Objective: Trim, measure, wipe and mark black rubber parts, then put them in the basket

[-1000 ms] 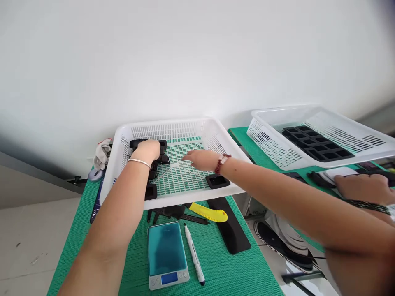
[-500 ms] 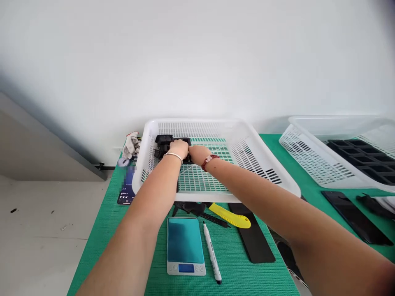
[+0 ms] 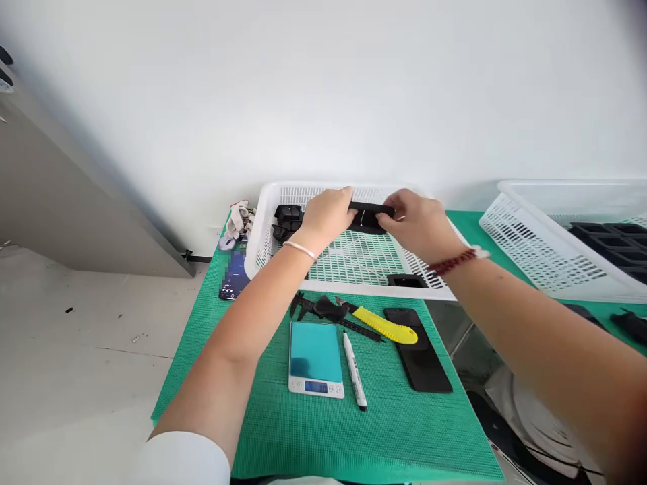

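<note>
My left hand and my right hand hold the two ends of a flat black plastic part above a white mesh basket. The part hangs level between the hands, over the basket's middle. More black parts are piled in the basket's far left corner, and a single black part lies at its near right edge. A silver bangle circles my left wrist and a red bead bracelet my right.
On the green mat in front of the basket lie a small digital scale, a marker pen, a yellow utility knife, black calipers and a black phone. A second white basket with a black tray stands right. Gloves lie left.
Both hands have lifted a black part from the pile at the basket's far left and brought it to the middle, above the basket. The camera view has shifted left and back.
</note>
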A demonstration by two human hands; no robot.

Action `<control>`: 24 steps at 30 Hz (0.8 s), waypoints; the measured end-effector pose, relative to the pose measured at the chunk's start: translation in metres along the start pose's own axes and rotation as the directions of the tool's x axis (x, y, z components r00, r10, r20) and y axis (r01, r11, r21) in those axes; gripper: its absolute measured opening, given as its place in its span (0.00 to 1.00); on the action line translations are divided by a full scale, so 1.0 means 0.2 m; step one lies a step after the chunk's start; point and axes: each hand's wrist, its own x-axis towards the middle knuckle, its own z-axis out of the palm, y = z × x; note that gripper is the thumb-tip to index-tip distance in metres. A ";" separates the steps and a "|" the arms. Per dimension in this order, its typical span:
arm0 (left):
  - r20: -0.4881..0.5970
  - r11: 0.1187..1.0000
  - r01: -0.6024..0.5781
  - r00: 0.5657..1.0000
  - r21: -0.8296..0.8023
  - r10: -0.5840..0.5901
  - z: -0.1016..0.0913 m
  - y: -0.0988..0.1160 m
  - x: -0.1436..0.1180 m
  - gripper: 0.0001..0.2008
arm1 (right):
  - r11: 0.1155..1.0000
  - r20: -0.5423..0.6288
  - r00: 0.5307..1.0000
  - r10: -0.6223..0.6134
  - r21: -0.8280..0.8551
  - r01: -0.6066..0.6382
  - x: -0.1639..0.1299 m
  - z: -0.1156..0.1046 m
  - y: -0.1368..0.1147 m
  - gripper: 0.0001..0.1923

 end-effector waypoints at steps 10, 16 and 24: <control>0.206 0.638 0.304 0.952 -0.707 -0.225 0.19 0.03 -1.05 0.14 | 0.733 0.244 0.969 0.041 0.652 -0.195 -0.94 0.39 0.03 0.20; 0.340 0.651 0.496 0.868 -0.574 -0.362 0.32 -0.02 -1.30 0.19 | 0.843 0.204 0.979 0.025 0.522 -0.131 -1.11 0.59 -0.03 0.21; -0.244 0.656 0.754 0.644 0.040 -0.725 0.07 -0.39 -1.78 0.30 | 0.981 -0.177 0.967 0.181 0.099 -0.166 -1.40 0.37 0.24 0.20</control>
